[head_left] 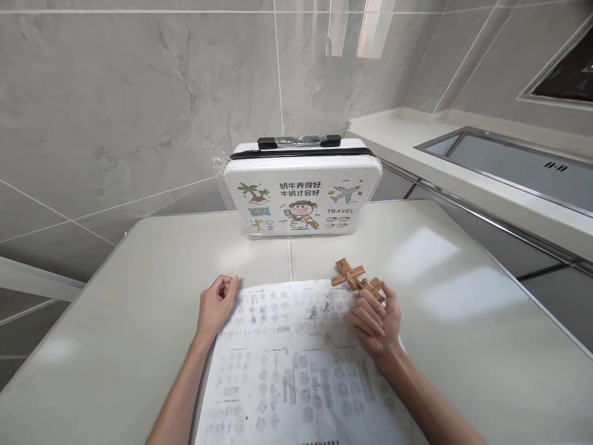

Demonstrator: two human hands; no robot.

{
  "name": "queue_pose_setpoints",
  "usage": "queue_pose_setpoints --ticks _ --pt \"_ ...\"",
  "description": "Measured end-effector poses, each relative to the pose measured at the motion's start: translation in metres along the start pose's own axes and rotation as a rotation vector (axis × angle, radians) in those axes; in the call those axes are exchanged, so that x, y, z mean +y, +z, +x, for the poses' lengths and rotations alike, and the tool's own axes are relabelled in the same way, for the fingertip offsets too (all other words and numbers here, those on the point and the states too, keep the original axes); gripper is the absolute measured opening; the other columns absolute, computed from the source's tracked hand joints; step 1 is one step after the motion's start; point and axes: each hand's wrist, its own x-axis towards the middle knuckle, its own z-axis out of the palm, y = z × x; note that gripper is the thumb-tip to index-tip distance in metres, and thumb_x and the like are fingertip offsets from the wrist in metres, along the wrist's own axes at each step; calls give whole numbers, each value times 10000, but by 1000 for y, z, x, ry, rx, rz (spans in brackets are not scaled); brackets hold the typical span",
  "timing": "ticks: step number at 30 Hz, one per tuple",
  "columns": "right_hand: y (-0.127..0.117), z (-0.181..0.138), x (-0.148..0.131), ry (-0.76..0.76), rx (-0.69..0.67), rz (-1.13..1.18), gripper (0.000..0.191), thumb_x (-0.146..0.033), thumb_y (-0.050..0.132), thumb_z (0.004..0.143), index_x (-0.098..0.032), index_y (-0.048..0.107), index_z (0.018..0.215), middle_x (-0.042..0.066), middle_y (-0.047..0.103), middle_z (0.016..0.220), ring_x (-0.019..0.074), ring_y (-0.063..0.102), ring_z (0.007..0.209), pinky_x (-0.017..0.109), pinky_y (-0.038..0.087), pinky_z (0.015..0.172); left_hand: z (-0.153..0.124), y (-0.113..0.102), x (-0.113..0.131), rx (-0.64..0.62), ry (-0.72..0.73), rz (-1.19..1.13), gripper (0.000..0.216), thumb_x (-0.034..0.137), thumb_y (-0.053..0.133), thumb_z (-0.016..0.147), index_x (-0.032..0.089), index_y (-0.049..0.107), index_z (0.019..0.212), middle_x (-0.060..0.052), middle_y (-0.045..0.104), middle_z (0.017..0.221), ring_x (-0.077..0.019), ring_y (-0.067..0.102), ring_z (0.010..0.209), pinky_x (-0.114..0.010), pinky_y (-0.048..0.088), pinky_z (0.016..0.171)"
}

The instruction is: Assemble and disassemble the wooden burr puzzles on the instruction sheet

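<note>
A large printed paper sheet (278, 340), covered in small grey diagrams, lies on the table in front of me. At its upper left corner my left hand (217, 304) is closed, fingers curled and thumb against the sheet's edge. My right hand (374, 318) is curled over the sheet's upper right part, slightly blurred. Just beyond its fingers are wooden puzzle pieces: a cross-shaped group (348, 274) with dark markings and a notched wooden block (372, 288). The block is partly hidden by the right hand, and whether the fingers grip it is unclear.
A white suitcase (301, 198) with cartoon prints and a black handle, wrapped in clear plastic, stands at the table's back edge. The pale table (115, 321) meets a grey tiled wall. To the right runs a white counter (398, 133) with an inset glass-topped panel (519, 161).
</note>
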Motion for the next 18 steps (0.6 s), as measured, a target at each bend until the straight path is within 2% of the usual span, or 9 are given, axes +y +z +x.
queue_pose_setpoints --ticks 4,9,15,18 --pt "-9 -5 1 -30 -71 86 650 -622 371 1100 -257 468 571 -100 318 366 89 126 268 218 239 290 0 0 1 4 7 8 429 602 595 963 224 580 762 46 408 618 -133 359 571 -241 326 523" --pt "-10 -6 -1 -22 -93 252 619 -536 379 1124 -242 535 602 -99 362 381 76 187 261 204 242 292 0 1 2 7 16 17 418 586 598 964 222 581 760 52 389 604 -130 342 568 -239 326 523" --pt "-3 -3 -1 -47 70 179 591 -450 443 1116 -236 390 567 -134 216 390 44 -7 279 175 79 252 0 1 1 2 9 29 419 583 593 968 222 575 756 56 393 610 -128 344 573 -242 320 545" --pt "-1 -3 0 -75 12 81 569 -418 438 1108 -236 346 577 -141 130 421 43 -60 307 176 49 266 0 1 1 2 15 37 418 586 596 962 225 575 752 57 399 608 -130 354 567 -244 328 549"
